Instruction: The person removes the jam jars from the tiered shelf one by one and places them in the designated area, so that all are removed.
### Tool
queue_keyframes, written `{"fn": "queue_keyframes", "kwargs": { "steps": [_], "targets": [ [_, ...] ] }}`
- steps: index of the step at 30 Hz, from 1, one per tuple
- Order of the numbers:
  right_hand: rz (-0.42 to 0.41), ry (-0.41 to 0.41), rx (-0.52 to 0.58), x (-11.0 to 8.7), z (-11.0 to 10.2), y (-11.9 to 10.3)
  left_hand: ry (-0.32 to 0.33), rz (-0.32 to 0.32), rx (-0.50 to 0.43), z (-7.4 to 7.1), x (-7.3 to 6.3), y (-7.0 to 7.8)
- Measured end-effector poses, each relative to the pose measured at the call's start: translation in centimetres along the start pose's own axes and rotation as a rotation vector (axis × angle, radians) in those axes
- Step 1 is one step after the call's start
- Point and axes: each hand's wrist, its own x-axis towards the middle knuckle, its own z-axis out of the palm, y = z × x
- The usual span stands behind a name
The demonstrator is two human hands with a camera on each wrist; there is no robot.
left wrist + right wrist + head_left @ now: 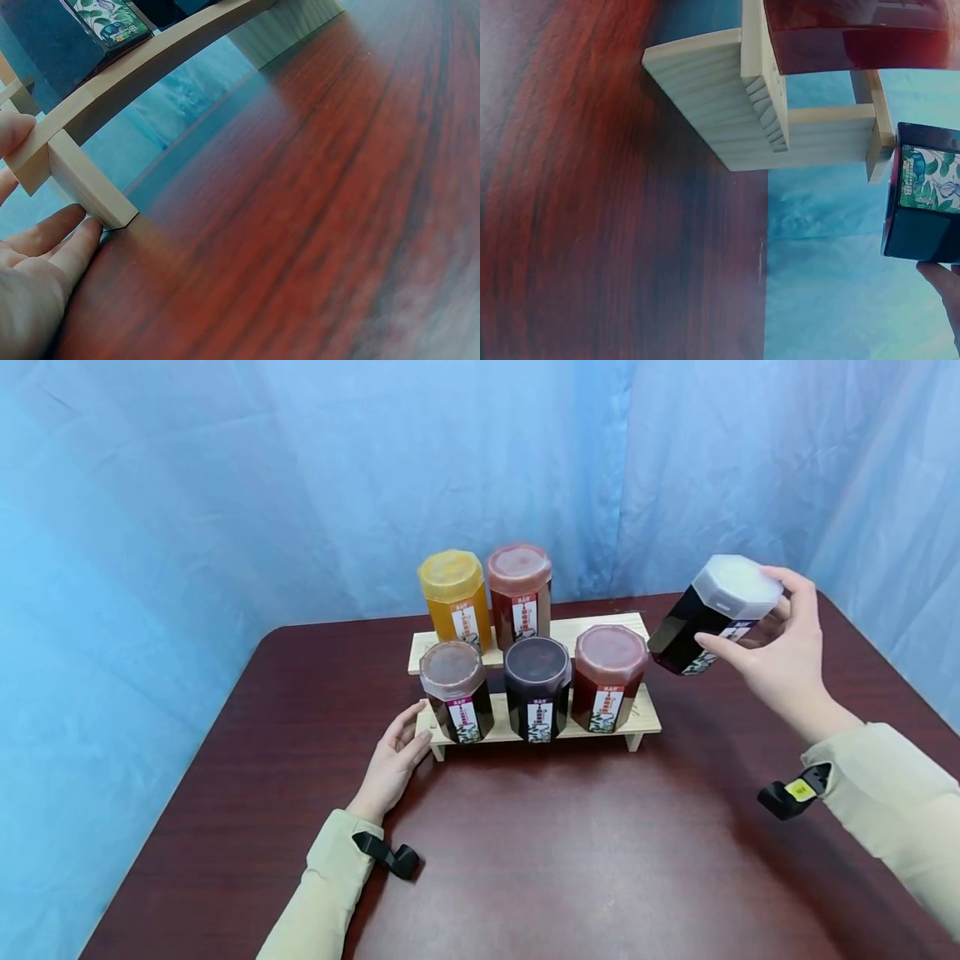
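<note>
In the head view a two-tier wooden rack [651, 718] stands on the table. My left hand [393, 760] holds its left end, with fingers at the lower shelf's end and against the leg [94, 180] in the left wrist view. My right hand [791, 656] grips a dark jar [678, 631] with a whitish lid, tilted in the air right of the rack. On the upper shelf are a yellow jar [453, 593] and a reddish jar [520, 581]. The lower shelf carries a brown-lidded jar [453, 681], a dark purple jar [537, 672] and a red jar [609, 668].
The dark red wooden table [540, 843] extends around the rack. Blue curtains [450, 460] hang behind the table and along both sides. The upper shelf [592, 627] shows bare wood right of the reddish jar.
</note>
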Motion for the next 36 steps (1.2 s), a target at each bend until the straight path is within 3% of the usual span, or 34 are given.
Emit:
{"fn": "queue_keyframes", "kwargs": {
  "steps": [5,18,27,36],
  "targets": [
    [0.010,0.016,-0.065,-0.6,-0.6,0.8,-0.002,0.015,-0.002,-0.1,0.0,0.1],
    [0.055,-0.052,-0.182,-2.7,-2.9,4.2,-0.007,0.008,-0.010,0.1,0.0,0.0],
    [0.115,-0.053,-0.200,-3.4,-4.7,8.1,-0.014,0.016,-0.015,0.0,0.0,0.0],
    [0.174,-0.070,-0.262,-3.9,-5.8,6.8,-0.010,0.022,-0.019,0.1,-0.1,0.0]
  ]
}}
